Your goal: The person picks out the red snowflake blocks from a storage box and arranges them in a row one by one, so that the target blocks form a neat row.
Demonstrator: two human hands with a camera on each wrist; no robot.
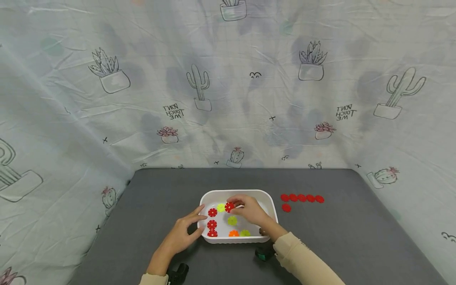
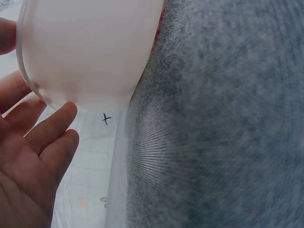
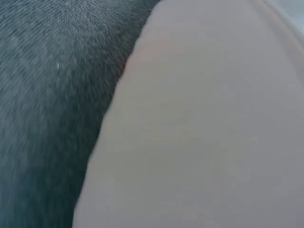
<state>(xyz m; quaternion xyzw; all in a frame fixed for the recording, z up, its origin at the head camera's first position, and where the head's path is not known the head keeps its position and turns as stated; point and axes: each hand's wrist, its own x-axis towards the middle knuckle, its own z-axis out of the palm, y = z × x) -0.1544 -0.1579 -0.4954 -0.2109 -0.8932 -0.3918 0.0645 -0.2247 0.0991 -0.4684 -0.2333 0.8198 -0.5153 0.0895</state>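
In the head view my right hand (image 1: 251, 209) is over a white plastic tray (image 1: 236, 240), pinching a red notched disc (image 1: 229, 207) between thumb and fingers. My left hand (image 1: 181, 234) rests on the tray's left rim, its fingers fairly straight. In the left wrist view that hand's fingertips lie along the rim, two of them outside the wall. Inside the tray are red discs (image 1: 212, 224) along the left, yellow-green discs (image 1: 232, 220), an orange disc (image 1: 233, 233) and a dark disc (image 1: 262, 231) partly hidden by my right wrist. The right wrist view is filled by the tray's outer wall (image 3: 199, 118).
Right of the tray, several red discs (image 1: 302, 198) lie in a row on the grey table (image 1: 171, 186), with one red disc (image 1: 286, 208) below the row's left end. A printed white curtain (image 1: 249, 99) surrounds the table's back and sides.
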